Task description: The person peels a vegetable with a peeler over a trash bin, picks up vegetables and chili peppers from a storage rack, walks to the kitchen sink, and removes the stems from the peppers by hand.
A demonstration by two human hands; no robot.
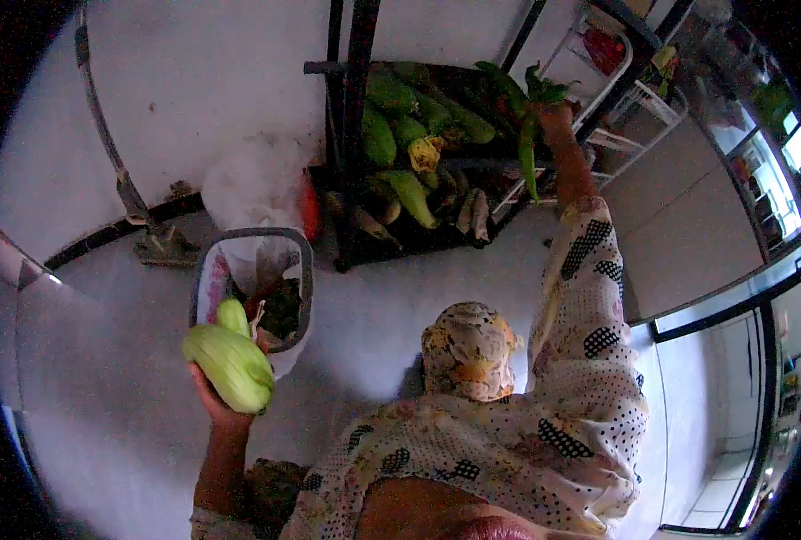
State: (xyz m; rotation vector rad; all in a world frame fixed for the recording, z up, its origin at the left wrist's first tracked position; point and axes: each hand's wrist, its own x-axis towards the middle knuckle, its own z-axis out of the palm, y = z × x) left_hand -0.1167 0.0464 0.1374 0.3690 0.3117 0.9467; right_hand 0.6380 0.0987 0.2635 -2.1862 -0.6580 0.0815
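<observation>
In my left hand (220,403) is a pale green, ribbed squash (229,367), with the fingers wrapped round its lower left side. A smaller pale green piece (233,315) shows just behind it; I cannot tell whether it is separate. Both lie over the near left rim of a lined waste bin (303,279). Stretched far forward, my right hand (557,117) is closed at the right end of a dark rack (355,162), around some long green peppers (528,153). Its fingertips are partly hidden.
Green gourds (454,117) and cucumber-like vegetables (409,196) fill the rack's two shelves. A white wire rack (634,117) stands to its right. Dark leafy scraps (280,310) lie inside the bin. At the left, a long-handled floor tool (162,243) leans against the wall.
</observation>
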